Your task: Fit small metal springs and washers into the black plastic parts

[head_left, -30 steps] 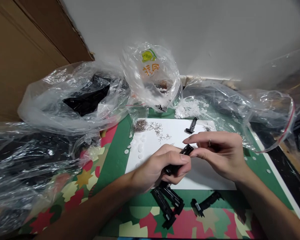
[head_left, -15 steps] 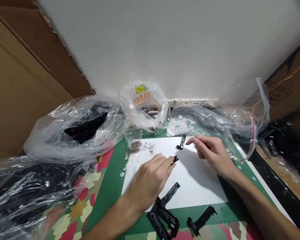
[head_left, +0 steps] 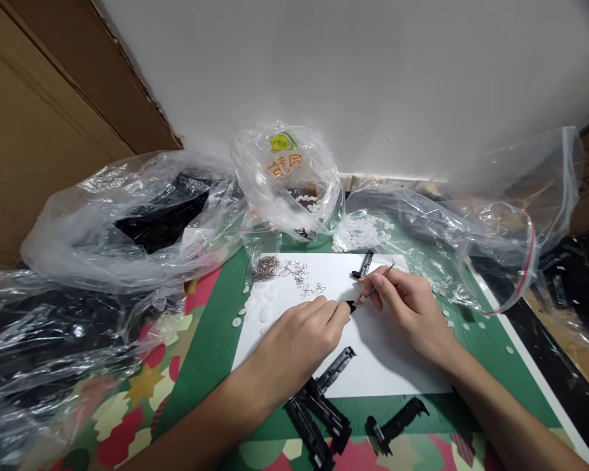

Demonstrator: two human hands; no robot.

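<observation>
My left hand (head_left: 307,330) is closed over a black plastic part (head_left: 352,305), and only its end shows past the fingertips. Pinched in my right hand (head_left: 407,304) is a thin metal tool (head_left: 383,279), perhaps tweezers, its lower end close to that part. Just beyond my right fingertips, an L-shaped black plastic piece (head_left: 366,263) lies on the white sheet (head_left: 387,373). Small wire springs (head_left: 302,278) are scattered on the sheet, beside a heap of them (head_left: 266,268). White plastic discs (head_left: 258,304) lie along its left side.
Several black plastic pieces (head_left: 319,418) are piled in front of my left hand, and another (head_left: 397,424) lies to the right. Behind stand a white plastic bag (head_left: 285,176), a pile of white discs (head_left: 360,232) and a clear zip bag (head_left: 510,261). Large bags (head_left: 127,216) crowd the left.
My right hand has come nearer to my left hand, and a thin metal tool now shows in its fingers. My left hand keeps hold of the black part. The camera view has shifted slightly.
</observation>
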